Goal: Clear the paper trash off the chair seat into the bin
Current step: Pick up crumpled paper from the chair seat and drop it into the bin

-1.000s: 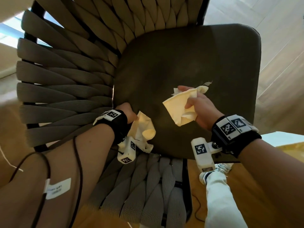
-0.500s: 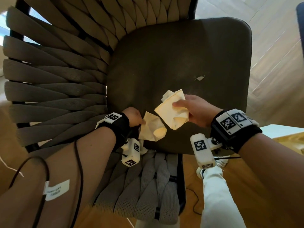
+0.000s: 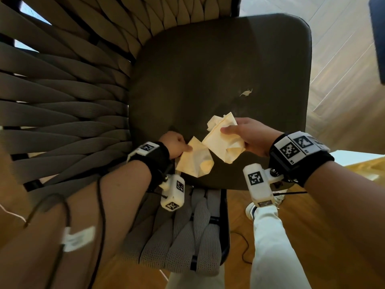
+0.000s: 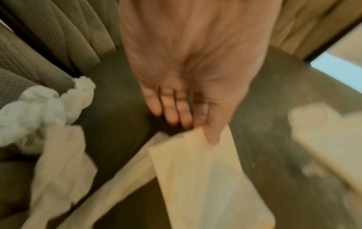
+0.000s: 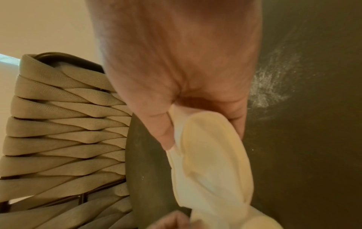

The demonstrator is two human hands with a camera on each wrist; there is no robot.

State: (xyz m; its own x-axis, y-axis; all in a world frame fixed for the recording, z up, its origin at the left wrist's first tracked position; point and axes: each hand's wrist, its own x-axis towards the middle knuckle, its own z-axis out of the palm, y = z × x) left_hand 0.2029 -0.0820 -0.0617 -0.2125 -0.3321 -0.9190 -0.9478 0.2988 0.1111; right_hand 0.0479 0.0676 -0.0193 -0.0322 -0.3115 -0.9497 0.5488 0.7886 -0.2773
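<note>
My left hand pinches a crumpled cream paper by its corner, low over the near edge of the dark chair seat. In the left wrist view the thumb and fingers hold that paper. My right hand grips a second crumpled paper just right of it; the two papers nearly touch. The right wrist view shows the paper clamped between thumb and fingers. A tiny paper scrap lies on the seat. No bin is in view.
Woven strap armrests and backrest wrap the seat's left and far sides. A white crumpled tissue hangs at the left in the left wrist view. Wood floor lies to the right, with a white-edged object at right.
Both hands have drawn back toward the seat's near edge and closer together, each carrying its paper. The small scrap that the right hand left behind now lies uncovered on the seat.
</note>
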